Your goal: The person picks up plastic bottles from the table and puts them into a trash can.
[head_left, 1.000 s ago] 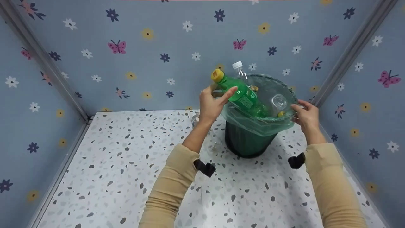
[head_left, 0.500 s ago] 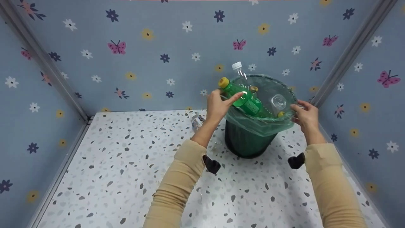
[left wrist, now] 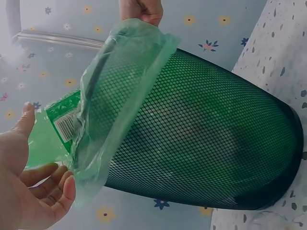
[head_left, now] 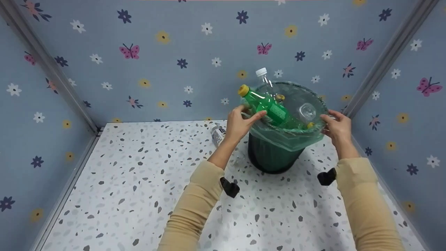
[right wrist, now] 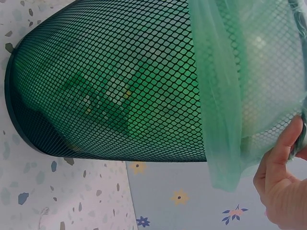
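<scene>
A mesh waste bin (head_left: 273,158) lined with a green plastic bag (head_left: 282,139) stands upright near the back wall. A green plastic bottle (head_left: 277,112) with a yellow cap leans out over its left rim, cap up. My left hand (head_left: 238,126) is at that bottle, thumb extended and fingers loosely bent beside it; in the left wrist view the hand (left wrist: 24,187) looks spread, not closed around the bottle (left wrist: 66,125). My right hand (head_left: 338,126) pinches the bin's right rim through the bag; the right wrist view shows this hand (right wrist: 283,184) too.
A clear bottle with a white cap (head_left: 261,72) sticks up from the bin's back left. Another clear bottle (head_left: 307,111) lies inside. A clear labelled bottle (head_left: 217,135) lies on the speckled floor (head_left: 139,195) behind my left forearm. Patterned walls (head_left: 195,45) enclose the space.
The green bottle has dropped lower into the bin and now leans at the rim. My left hand moved down with it, then loosened and slid lower. The right hand stayed put.
</scene>
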{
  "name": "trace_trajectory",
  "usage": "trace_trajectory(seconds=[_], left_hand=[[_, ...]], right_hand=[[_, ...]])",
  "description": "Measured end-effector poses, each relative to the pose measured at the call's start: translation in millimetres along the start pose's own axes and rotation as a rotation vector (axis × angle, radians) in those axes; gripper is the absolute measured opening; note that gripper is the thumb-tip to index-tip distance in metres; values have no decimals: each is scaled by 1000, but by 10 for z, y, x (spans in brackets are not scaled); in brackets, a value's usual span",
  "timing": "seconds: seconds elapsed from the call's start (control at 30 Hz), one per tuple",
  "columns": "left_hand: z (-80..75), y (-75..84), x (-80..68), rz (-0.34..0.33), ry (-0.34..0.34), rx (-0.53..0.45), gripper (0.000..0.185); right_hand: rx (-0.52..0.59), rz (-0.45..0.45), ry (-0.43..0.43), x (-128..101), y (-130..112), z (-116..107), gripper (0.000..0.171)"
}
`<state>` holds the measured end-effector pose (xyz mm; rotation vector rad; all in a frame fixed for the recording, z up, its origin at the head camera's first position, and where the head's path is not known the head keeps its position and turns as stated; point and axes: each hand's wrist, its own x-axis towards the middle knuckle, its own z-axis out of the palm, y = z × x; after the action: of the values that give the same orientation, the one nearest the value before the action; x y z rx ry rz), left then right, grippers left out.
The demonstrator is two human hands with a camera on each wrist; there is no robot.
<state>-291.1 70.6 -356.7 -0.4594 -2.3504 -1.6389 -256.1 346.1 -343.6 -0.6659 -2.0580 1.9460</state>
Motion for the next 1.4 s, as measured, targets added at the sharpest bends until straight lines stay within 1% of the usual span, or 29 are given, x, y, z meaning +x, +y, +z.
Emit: trace_trajectory(seconds=[0.07, 0.13, 0.23, 0.4, 0.5, 0.6, 0.73, 0.87, 0.9, 1.0, 1.1, 1.27, 1.4], left_hand=[[-6, -71, -41, -4, -7, -23, 46], [-13, -143, -95, -22, -8, -45, 47], [-20, -255, -179, -36, 10, -90, 44], [-11, -483, -302, -31, 89, -158, 35], [15, -649, -358, -59, 139, -165, 31], [58, -827, -403, -122, 184, -137, 32], [133, -1060, -452, -225, 237, -51, 36], [214, -1249, -497, -338, 260, 13, 45], [232, -1282, -505, -371, 255, 21, 49], [286, -1354, -534, -471, 208, 44, 62], [328, -1403, -539, -528, 159, 81, 73], [397, -1475, -535, -561, 109, 129, 86], [436, -1508, -537, -591, 65, 177, 96]], right_hand=[[1, 0, -1, -2, 1, 0, 54], [-3, -1, -6, -5, 0, -2, 54], [5, -2, -13, -9, -4, -6, 55], [16, 0, -16, -9, -4, -6, 55], [16, -3, -13, -5, 1, -9, 56], [8, -9, -10, -1, 9, -10, 55], [-2, -17, -6, -1, 17, -6, 54], [-1, -15, -6, -7, 18, -2, 54], [2, -13, -8, -9, 16, -2, 54], [9, -11, -13, -14, 22, -1, 52], [-2, -12, -10, -8, 26, 3, 51], [-30, -16, 7, 13, 27, 3, 49], [-14, -20, 11, 21, 17, 5, 48]])
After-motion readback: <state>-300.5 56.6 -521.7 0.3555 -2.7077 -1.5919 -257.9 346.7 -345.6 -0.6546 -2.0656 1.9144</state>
